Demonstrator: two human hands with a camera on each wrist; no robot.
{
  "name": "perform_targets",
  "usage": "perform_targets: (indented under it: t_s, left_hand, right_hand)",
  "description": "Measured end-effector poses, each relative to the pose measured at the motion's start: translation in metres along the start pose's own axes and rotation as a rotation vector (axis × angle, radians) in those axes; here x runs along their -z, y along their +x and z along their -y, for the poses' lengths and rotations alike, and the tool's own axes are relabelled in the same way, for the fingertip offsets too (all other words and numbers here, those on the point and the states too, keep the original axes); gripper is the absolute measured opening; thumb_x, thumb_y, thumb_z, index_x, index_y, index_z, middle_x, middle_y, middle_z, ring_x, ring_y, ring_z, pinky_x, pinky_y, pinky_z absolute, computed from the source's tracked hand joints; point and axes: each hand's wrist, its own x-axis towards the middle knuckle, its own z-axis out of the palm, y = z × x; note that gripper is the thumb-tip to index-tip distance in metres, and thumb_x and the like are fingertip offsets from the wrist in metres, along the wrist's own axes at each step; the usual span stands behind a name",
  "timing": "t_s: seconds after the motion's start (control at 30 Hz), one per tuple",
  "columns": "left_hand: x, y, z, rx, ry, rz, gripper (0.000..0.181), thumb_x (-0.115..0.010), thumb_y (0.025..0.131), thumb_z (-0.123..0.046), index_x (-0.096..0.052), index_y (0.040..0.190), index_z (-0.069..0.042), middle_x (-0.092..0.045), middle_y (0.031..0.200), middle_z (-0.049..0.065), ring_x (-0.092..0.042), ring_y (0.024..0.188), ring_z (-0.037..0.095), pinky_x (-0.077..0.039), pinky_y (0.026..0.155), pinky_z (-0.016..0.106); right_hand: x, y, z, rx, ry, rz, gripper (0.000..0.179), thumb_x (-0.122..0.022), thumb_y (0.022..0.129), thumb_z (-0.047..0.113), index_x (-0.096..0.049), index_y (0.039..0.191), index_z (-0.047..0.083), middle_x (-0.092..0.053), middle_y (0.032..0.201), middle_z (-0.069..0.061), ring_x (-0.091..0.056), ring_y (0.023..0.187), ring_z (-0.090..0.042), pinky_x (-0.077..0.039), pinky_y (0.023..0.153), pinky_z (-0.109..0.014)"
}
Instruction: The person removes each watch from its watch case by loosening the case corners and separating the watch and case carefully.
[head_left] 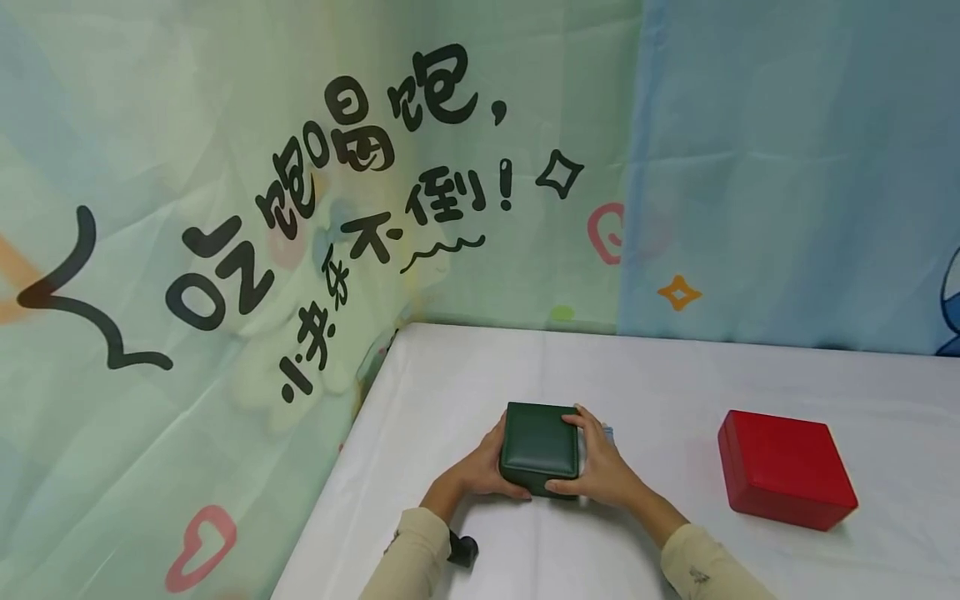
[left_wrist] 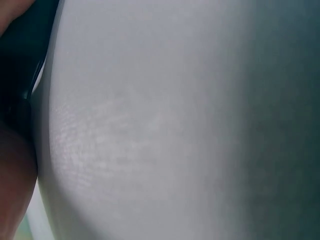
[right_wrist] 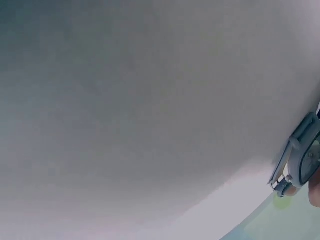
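A dark green, leather-look box with a stitched lid is held between both hands, its lid down in the head view. My left hand grips its left side, the thumb along the front edge. From the right, my right hand spans the box, thumb at the front and a finger at the far corner. Behind the right hand a bit of a blue-grey watch shows. The right wrist view shows this watch with its buckle, beside a fingertip; how it is held is partly hidden. The left wrist view catches the green box at its edge.
A red box sits on the white-covered table, to the right of the hands. Printed cloth hangs behind and to the left of the table. A small black device is at the left wrist.
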Motion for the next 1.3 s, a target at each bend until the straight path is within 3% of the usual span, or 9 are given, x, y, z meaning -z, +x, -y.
perform_targets:
  t_s: [0.17,0.33,0.47,0.6,0.8,0.9,1.0,1.17,1.3]
  left_hand:
    - [-0.002,-0.001,-0.001,0.041,-0.014,-0.001,0.127,-0.085,0.060,-0.019,0.009,0.146,-0.021,-0.020,0.149,0.005,-0.028,0.133,0.022,-0.029,0.107,0.043]
    - [0.000,-0.002,-0.011,0.122,-0.006,0.022,0.131,-0.085,0.061,-0.020,0.014,0.145,-0.009,-0.009,0.152,0.013,-0.021,0.137,0.027,-0.025,0.109,0.047]
    - [0.009,-0.003,-0.026,0.168,0.040,0.048,0.131,-0.085,0.061,-0.025,0.014,0.144,-0.007,0.001,0.152,0.016,-0.012,0.139,0.030,-0.024,0.108,0.049]
    - [0.025,0.001,-0.047,0.176,0.050,0.010,0.128,-0.083,0.063,-0.031,0.014,0.146,-0.015,0.009,0.152,0.011,-0.002,0.141,0.029,-0.024,0.109,0.050]
    - [0.027,0.021,-0.090,0.060,0.059,0.002,0.122,-0.080,0.068,-0.032,0.014,0.146,-0.023,0.011,0.153,0.008,0.001,0.142,0.027,-0.023,0.108,0.053]
    - [0.005,0.039,-0.113,-0.003,0.093,0.059,0.120,-0.079,0.070,-0.032,0.014,0.146,-0.022,0.009,0.153,0.008,0.001,0.142,0.024,-0.022,0.109,0.052]
    - [-0.028,0.055,-0.130,-0.034,0.108,0.132,0.119,-0.077,0.071,-0.034,0.014,0.145,-0.024,0.007,0.154,0.004,0.000,0.142,0.020,-0.022,0.110,0.048]
    - [-0.077,0.075,-0.147,-0.023,0.080,0.211,0.118,-0.078,0.069,-0.038,0.011,0.146,-0.025,0.001,0.154,-0.004,-0.004,0.141,0.014,-0.022,0.112,0.041]
    - [-0.110,0.093,-0.158,-0.022,0.070,0.228,0.117,-0.079,0.068,-0.035,0.007,0.147,-0.018,-0.004,0.154,-0.001,-0.008,0.141,0.016,-0.025,0.111,0.036]
  right_hand:
    - [0.005,-0.005,0.007,-0.066,-0.020,0.055,0.097,-0.079,0.067,0.040,-0.022,0.138,0.007,-0.011,0.147,-0.028,-0.023,0.128,-0.053,-0.028,0.091,-0.070]
    - [0.025,-0.018,0.014,-0.083,-0.058,0.056,0.109,-0.079,0.066,0.042,-0.009,0.144,0.008,-0.009,0.148,-0.027,-0.019,0.131,-0.049,-0.022,0.092,-0.072]
    - [0.061,-0.039,0.012,-0.093,-0.074,-0.010,0.111,-0.079,0.067,0.036,-0.006,0.145,0.009,-0.011,0.148,-0.025,-0.020,0.131,-0.046,-0.026,0.092,-0.071]
    - [0.109,-0.063,0.005,-0.085,-0.145,-0.066,0.111,-0.080,0.066,0.031,-0.007,0.145,0.007,-0.013,0.146,-0.026,-0.019,0.129,-0.046,-0.031,0.087,-0.070]
    - [0.168,-0.090,-0.023,-0.114,-0.283,-0.074,0.118,-0.083,0.059,0.028,-0.005,0.144,0.003,-0.014,0.141,-0.031,-0.023,0.120,-0.051,-0.044,0.073,-0.066]
    - [0.188,-0.104,-0.043,-0.177,-0.305,-0.062,0.121,-0.084,0.057,0.029,-0.004,0.144,0.001,-0.013,0.140,-0.033,-0.022,0.120,-0.053,-0.040,0.076,-0.069]
    - [0.200,-0.118,-0.060,-0.248,-0.297,-0.034,0.123,-0.083,0.058,0.033,-0.001,0.144,0.000,-0.010,0.140,-0.035,-0.021,0.119,-0.054,-0.035,0.079,-0.072]
    - [0.207,-0.123,-0.078,-0.261,-0.285,0.018,0.123,-0.082,0.057,0.037,-0.003,0.142,-0.004,-0.013,0.138,-0.037,-0.022,0.118,-0.053,-0.037,0.078,-0.071]
    - [0.209,-0.122,-0.085,-0.261,-0.286,0.055,0.124,-0.082,0.055,0.039,-0.007,0.141,-0.009,-0.012,0.139,-0.036,-0.018,0.121,-0.052,-0.035,0.080,-0.070]
